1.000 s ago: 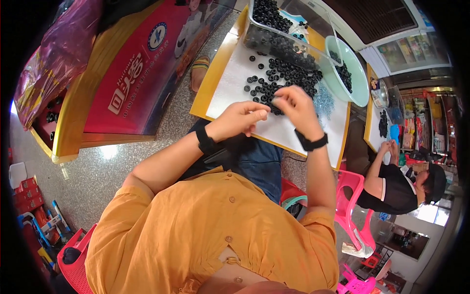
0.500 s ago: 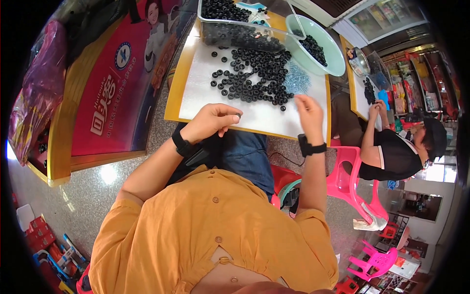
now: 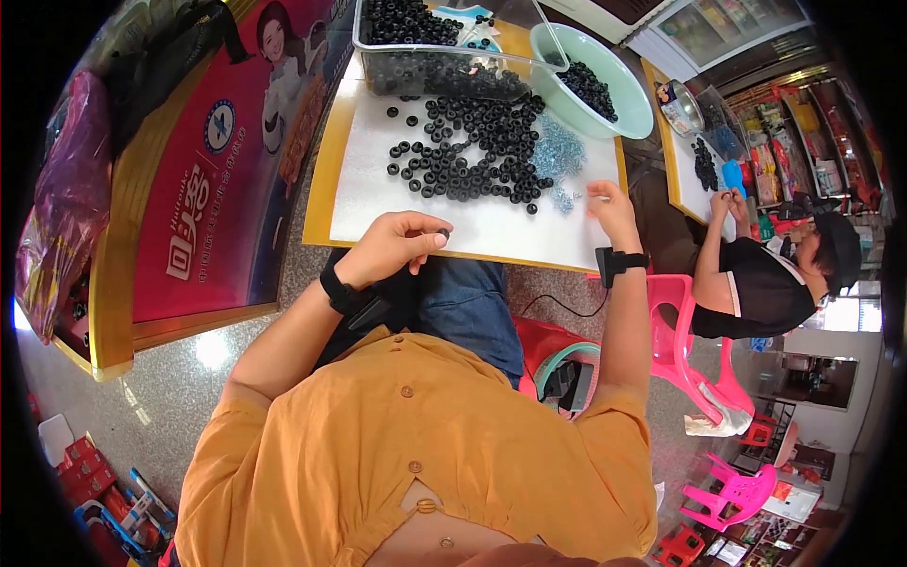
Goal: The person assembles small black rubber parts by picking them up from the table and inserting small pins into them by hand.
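Note:
Between the thumb and forefinger of my left hand [image 3: 389, 248] is a small round black piece [image 3: 444, 232], held just over the table's near edge. My right hand [image 3: 614, 215] is over the right side of the table, fingers curled and fingertips close together; what they hold, if anything, is too small to make out. Beside it lies a heap of tiny pale-blue translucent pieces [image 3: 559, 149], with a few strewn nearer me. Many black ring-shaped pieces [image 3: 463, 175] with holes through their middles are spread left of that heap on the white table sheet [image 3: 364, 203].
At the table's far side stand a clear plastic bin [image 3: 444, 71] of black pieces and a pale-green basin [image 3: 633, 104] with more. A pink chair [image 3: 669, 331] stands at the right. Beyond it, another person [image 3: 770, 283] works at a second table. A counter [image 3: 123, 331] borders the left.
My right hand has drawn back rightward from the black pieces, and a few blue pieces now show closer to me. My left hand still pinches the black piece. The view has shifted slightly.

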`<action>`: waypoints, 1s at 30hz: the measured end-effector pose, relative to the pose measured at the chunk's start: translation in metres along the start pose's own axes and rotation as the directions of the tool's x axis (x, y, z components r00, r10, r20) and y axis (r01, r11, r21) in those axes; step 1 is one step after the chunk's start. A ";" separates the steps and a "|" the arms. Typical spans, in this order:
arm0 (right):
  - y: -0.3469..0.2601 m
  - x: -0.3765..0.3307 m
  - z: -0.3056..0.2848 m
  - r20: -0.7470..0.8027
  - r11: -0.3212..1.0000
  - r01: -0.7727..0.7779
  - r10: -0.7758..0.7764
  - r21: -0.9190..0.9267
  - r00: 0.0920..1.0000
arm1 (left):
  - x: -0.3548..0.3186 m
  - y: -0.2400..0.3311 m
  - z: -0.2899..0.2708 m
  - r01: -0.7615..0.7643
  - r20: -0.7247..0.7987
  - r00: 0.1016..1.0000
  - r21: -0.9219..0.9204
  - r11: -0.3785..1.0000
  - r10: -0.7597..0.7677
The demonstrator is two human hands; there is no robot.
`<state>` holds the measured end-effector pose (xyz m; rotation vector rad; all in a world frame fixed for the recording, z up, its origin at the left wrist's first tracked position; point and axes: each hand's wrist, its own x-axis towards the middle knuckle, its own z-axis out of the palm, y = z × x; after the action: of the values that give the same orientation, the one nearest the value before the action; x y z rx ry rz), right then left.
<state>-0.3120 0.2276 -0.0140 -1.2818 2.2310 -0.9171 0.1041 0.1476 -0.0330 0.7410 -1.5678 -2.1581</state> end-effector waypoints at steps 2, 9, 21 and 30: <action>0.001 -0.003 -0.003 -0.007 0.995 -0.030 0.030 0.090 1.000 | 0.000 0.003 0.003 -0.009 -0.006 1.000 -0.004 1.000 0.009; -0.012 -0.013 0.003 0.017 0.995 0.054 -0.052 -0.083 0.998 | 0.002 -0.001 -0.001 -0.002 -0.003 1.000 -0.013 1.000 0.002; -0.103 -0.086 0.062 0.102 0.954 0.233 -0.255 0.190 0.962 | -0.002 0.008 0.009 0.102 0.042 0.995 -0.394 0.913 -0.093; -0.155 -0.118 0.130 0.102 0.854 0.418 -0.467 0.310 0.878 | -0.007 0.010 0.016 -0.139 -0.162 0.978 -0.020 0.990 0.134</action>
<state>-0.0786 0.2297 0.0083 -1.6984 1.6217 -1.1820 0.0992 0.1606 -0.0181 0.7539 -1.4563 -1.9688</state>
